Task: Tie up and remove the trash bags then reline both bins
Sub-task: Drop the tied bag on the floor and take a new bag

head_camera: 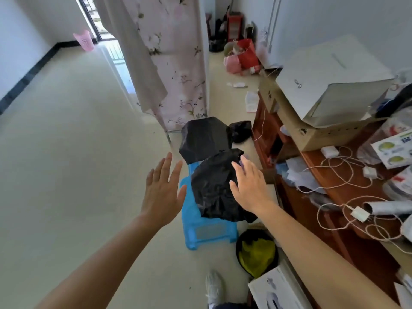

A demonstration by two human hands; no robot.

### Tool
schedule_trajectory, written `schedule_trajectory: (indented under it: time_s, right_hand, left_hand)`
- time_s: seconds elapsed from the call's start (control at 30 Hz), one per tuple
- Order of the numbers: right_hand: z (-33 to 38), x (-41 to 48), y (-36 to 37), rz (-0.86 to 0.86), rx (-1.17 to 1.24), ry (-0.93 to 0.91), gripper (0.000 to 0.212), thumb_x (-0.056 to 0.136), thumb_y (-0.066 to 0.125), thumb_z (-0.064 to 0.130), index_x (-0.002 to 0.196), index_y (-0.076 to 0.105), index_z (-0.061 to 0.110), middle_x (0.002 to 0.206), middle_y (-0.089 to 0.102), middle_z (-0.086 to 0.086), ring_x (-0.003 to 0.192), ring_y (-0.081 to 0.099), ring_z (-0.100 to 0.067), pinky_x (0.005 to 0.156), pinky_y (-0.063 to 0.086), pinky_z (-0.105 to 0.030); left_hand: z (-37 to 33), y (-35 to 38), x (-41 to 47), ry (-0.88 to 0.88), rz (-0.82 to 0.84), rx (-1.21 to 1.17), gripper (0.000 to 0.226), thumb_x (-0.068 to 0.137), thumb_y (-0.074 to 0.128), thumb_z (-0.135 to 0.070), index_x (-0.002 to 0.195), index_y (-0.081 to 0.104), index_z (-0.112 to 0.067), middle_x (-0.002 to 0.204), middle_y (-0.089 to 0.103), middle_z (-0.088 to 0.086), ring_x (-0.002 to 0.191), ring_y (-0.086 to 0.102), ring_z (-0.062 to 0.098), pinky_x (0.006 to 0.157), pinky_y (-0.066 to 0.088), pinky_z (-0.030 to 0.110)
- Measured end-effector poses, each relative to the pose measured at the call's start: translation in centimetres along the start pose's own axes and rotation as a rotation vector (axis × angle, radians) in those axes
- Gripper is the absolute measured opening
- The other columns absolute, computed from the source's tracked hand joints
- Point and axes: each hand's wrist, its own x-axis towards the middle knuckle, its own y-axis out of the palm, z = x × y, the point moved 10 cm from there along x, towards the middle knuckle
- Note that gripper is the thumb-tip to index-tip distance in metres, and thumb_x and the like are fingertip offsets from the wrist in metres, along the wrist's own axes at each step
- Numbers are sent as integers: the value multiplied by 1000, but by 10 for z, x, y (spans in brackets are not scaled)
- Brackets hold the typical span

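Note:
A crumpled black trash bag (214, 188) lies on a blue plastic stool (205, 230). Behind it stands a bin covered by a black bag (204, 137), and a small tied black bag (240, 130) rests on the floor beside that. My right hand (249, 186) is spread flat against the right side of the crumpled bag, fingers apart. My left hand (163, 188) hovers open just left of the bag, not touching it. A black-lined bin with yellow trash inside (256, 253) sits near my foot. A pink bin (83, 40) stands far off by the doorway.
A wooden desk (347, 237) crowded with boxes, cables and packets runs along the right. A floral fabric wardrobe (178, 63) stands ahead. Bags and litter lie on the floor at the back right. Open tiled floor (78, 141) stretches to the left.

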Motion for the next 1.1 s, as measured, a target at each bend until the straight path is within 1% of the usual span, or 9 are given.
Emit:
schedule_trajectory:
  time_s: [0.27, 0.47, 0.53, 0.6, 0.67, 0.73, 0.83, 0.93, 1.1]
  right_hand:
    - [-53, 54, 182, 311, 3, 157, 65, 99, 46, 36, 155, 20, 18, 163, 12, -13, 147, 17, -31, 116, 26, -43]
    - [-87, 17, 322, 518, 69, 316, 82, 100, 51, 32, 158, -3, 16, 166, 2, -10, 151, 10, -30, 117, 23, -42]
    - [-88, 2, 362, 584, 63, 326, 92, 97, 58, 32, 157, -9, 14, 165, 7, -11, 151, 11, -30, 119, 20, -43]
    - [-81, -8, 390, 645, -17, 285, 93, 94, 63, 33, 158, -3, 14, 155, 33, -12, 144, 27, -30, 120, 17, -45]
    - [-69, -7, 400, 653, -118, 218, 75, 94, 62, 32, 155, 21, 17, 132, 56, -7, 127, 47, -28, 120, 17, -45]
    - [-50, 4, 398, 638, -130, 147, 50, 94, 59, 35, 142, 47, 24, 120, 64, -3, 117, 55, -26, 116, 23, -42]
    - [-5, 31, 379, 698, 66, 65, 33, 94, 56, 47, 118, 64, 25, 106, 65, -3, 106, 60, -27, 85, 42, -39]
    - [49, 74, 337, 721, 153, -52, 35, 94, 52, 55, 79, 52, 24, 77, 48, 4, 83, 55, -26, 65, 38, -35]
    - [158, 165, 236, 531, 504, -29, 50, 94, 49, 58, 61, 37, 22, 61, 45, 5, 63, 45, -17, 55, 33, -35]
  left_hand:
    - [38, 206, 65, -50, 344, -84, 69, 99, 46, -37, 157, 15, -17, 166, 0, 8, 152, 3, 29, 120, 11, 43]
    - [35, 393, 48, -2, 560, -165, 80, 94, 57, -36, 157, 11, -17, 166, 8, 3, 151, 7, 30, 117, 18, 46]
    - [38, 442, 32, 15, 609, -133, 81, 94, 58, -35, 157, 11, -18, 161, 25, 6, 148, 18, 33, 114, 23, 46]
    - [50, 469, 21, -15, 609, -134, 63, 93, 59, -29, 151, 34, -20, 135, 53, 10, 129, 43, 36, 102, 33, 43]
    - [71, 473, 16, -84, 576, -148, 36, 92, 55, -20, 128, 60, -20, 110, 61, 10, 108, 52, 36, 87, 36, 42]
    - [94, 458, 16, -129, 525, -173, 27, 91, 55, -12, 113, 67, -17, 102, 62, 12, 100, 53, 36, 80, 36, 42]
    - [142, 408, 25, -235, 452, -231, 27, 89, 54, -5, 112, 66, -15, 103, 58, 13, 96, 55, 37, 72, 39, 41]
    - [197, 326, 50, -322, 340, -215, 32, 87, 52, -5, 113, 63, -19, 106, 56, 10, 94, 57, 36, 68, 40, 38]
    - [289, 144, 92, -421, 34, -127, 30, 83, 53, -7, 108, 64, -21, 105, 57, 9, 83, 59, 38, 65, 41, 36]
